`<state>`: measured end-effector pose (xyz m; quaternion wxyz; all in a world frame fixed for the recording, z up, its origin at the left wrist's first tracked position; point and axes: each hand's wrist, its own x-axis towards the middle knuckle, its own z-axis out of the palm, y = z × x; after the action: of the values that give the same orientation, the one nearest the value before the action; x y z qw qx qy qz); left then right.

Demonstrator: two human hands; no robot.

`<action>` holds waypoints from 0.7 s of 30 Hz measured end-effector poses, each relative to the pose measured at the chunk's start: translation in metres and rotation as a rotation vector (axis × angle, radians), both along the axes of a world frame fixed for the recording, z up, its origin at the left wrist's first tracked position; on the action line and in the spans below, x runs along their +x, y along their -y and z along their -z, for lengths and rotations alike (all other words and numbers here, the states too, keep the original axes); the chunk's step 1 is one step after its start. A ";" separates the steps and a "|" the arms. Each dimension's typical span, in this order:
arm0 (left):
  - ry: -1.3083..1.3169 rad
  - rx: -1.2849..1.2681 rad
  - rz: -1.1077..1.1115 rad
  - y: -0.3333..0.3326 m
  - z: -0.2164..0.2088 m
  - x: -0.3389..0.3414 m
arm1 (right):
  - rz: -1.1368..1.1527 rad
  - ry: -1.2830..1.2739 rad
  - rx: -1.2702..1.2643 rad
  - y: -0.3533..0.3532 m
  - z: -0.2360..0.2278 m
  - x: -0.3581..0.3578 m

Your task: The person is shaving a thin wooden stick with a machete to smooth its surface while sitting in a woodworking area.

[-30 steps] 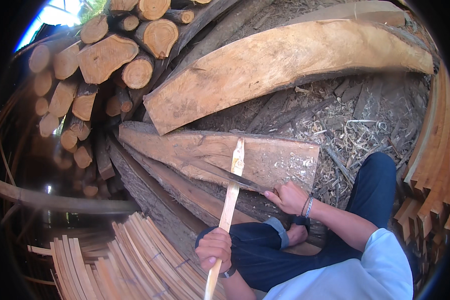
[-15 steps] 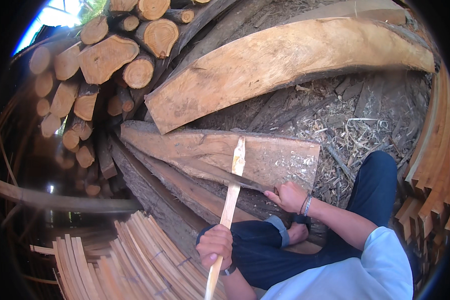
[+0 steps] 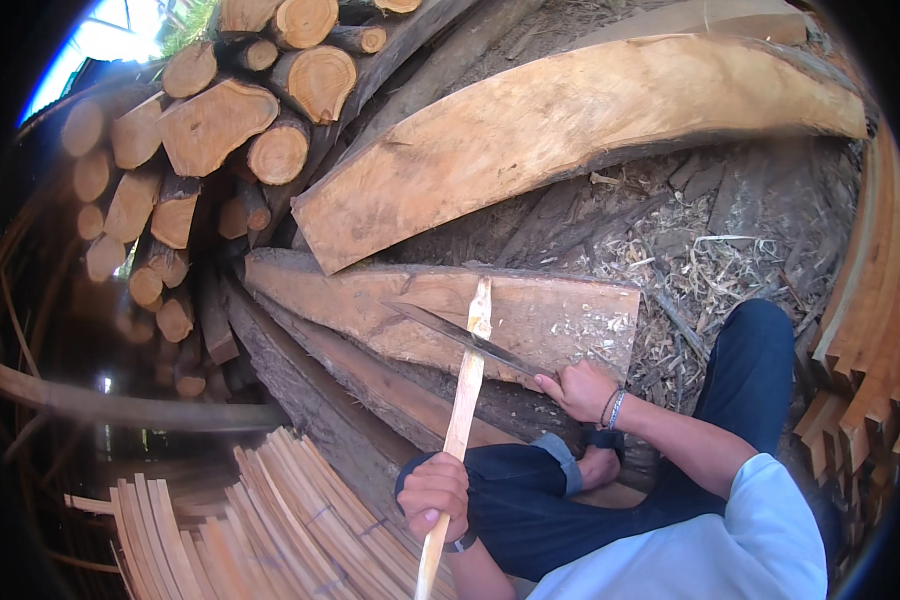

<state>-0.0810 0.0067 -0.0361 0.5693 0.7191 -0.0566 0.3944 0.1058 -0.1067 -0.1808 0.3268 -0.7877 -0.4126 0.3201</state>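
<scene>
My left hand [image 3: 435, 492] is closed around the lower part of a long pale wooden stick [image 3: 458, 425]. The stick slants upward, its far end, with rough shaved patches, over a thick plank [image 3: 580, 312]. In my right hand [image 3: 581, 391] is the handle of a long-bladed machete [image 3: 425, 319], fingers wrapped round it. Its dark blade lies across the upper part of the stick, pointing to the left. Whether the blade bites into the wood, I cannot tell.
A large curved slab [image 3: 570, 120] lies beyond the plank. Cut logs [image 3: 220, 125] are stacked at the far left. Bundled thin strips [image 3: 290, 510] lie at the near left, and stacked boards [image 3: 865, 330] at the right. Wood shavings [image 3: 705, 255] litter the ground. My bent knee [image 3: 760, 345] is beside the plank.
The machete blade has shifted a little farther up the stick, toward its far end. My left hand keeps its grip and has hardly moved.
</scene>
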 end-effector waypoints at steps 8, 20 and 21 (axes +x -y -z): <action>-0.004 0.008 0.018 -0.001 -0.001 0.002 | 0.058 0.048 0.066 0.001 -0.011 -0.003; -0.009 -0.001 0.016 0.002 -0.002 0.007 | 0.018 -0.023 0.018 0.001 -0.007 0.001; -0.014 0.019 0.032 0.005 -0.002 0.005 | 0.023 -0.035 0.015 0.003 -0.011 0.001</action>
<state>-0.0757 0.0022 -0.0343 0.5689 0.7264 -0.0677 0.3795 0.1069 -0.1099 -0.1702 0.3437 -0.7841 -0.4002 0.3270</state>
